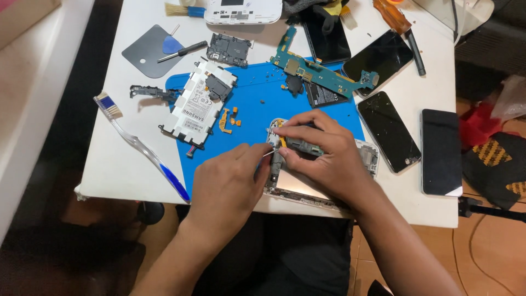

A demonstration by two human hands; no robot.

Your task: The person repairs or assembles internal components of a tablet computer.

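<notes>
At six o'clock on the worktop (pixel 120 164), the right hand (pixel 323 156) pins an opened tablet frame (pixel 368 156) steady while the left hand (pixel 227 186) pinches a thin tool (pixel 267 154) at it.

My left hand (pixel 227 183) is curled, knuckles up, thumb and forefinger pinched together at the tips and pointing right. My right hand (pixel 320 153) arches just beside it, fingers bent downward, fingertips nearly meeting those of the left. Both bare forearms angle inward from below.
</notes>
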